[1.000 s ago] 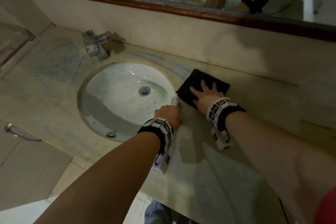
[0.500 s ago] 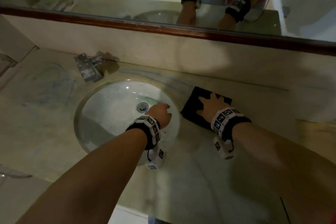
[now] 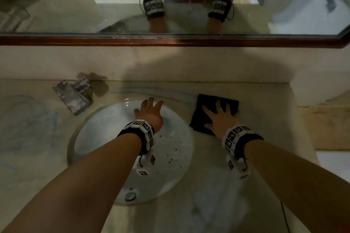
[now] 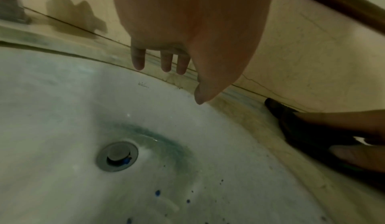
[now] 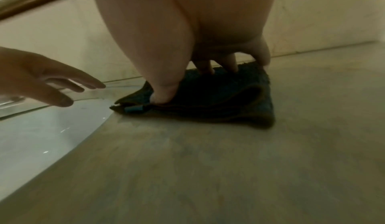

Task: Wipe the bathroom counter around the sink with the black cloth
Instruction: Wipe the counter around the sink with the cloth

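Note:
The folded black cloth (image 3: 206,108) lies flat on the beige counter (image 3: 217,185) just right of the round white sink (image 3: 106,138). My right hand (image 3: 219,117) presses down on the black cloth (image 5: 218,99) with its fingers spread and straight. My left hand (image 3: 149,111) hovers over the far part of the sink bowl with its fingers loosely extended and holds nothing. In the left wrist view the left hand's fingers (image 4: 166,61) hang above the sink's far rim, the drain (image 4: 117,156) below them. Blue streaks mark the counter behind the sink.
A chrome tap (image 3: 73,96) stands at the sink's back left. A backsplash wall and a wood-framed mirror (image 3: 170,40) rise behind the counter. A wooden board (image 3: 329,126) lies at the right. Dark specks dot the sink bowl.
My left hand has left the sink's right rim, moved over the bowl toward its far side and opened its fingers. My right hand stays flat on the cloth. The head view has swung to the right.

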`<state>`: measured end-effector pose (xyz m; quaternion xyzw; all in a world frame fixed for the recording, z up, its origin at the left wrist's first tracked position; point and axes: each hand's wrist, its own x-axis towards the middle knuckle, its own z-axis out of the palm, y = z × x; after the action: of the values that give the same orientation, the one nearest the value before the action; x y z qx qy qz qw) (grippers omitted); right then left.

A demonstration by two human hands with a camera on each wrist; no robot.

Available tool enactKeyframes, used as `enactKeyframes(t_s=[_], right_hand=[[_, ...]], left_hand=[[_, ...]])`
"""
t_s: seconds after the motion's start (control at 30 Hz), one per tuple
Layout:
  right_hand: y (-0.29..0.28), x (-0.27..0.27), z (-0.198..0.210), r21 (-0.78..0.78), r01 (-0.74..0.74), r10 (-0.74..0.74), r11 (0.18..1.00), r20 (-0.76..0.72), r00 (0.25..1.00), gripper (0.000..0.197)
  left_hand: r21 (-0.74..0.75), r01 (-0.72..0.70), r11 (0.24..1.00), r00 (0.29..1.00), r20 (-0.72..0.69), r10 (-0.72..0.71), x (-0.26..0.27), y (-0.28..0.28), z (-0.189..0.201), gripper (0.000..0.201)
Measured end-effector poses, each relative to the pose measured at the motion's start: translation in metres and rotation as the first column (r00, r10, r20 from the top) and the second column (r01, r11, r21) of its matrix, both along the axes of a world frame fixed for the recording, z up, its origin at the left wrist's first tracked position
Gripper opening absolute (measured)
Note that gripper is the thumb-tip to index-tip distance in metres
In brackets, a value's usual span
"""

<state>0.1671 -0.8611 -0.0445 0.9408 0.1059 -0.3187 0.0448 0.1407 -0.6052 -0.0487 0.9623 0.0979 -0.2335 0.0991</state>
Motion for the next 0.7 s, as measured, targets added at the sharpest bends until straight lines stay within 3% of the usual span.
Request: enactKeyframes(t_s=[0.17,0.33,0.7], right_hand=[[-0.003,-0.006,-0.006,0.019,-0.010,0.009,1.000,0.027,1.000,0.067],[0.000,0.000,-0.010,0.004,-0.188,0.187,0.982,0.081,0.979,0.065],[0.045,0.034,-0.021,0.083,-0.178,0.171,0.981,0.082,0.982,0.063]], left_hand=[[0.037,0.079,0.996,0.997,-0.022,-0.078,0.008,0.004,0.000,0.075],[0.090,0.129,0.988,0.992,-0.016,-0.128,0.015,0.001,0.001,0.069],[0.050,0.131,0.990,0.991,-0.040,-0.130,0.016,0.003,0.005,0.071]])
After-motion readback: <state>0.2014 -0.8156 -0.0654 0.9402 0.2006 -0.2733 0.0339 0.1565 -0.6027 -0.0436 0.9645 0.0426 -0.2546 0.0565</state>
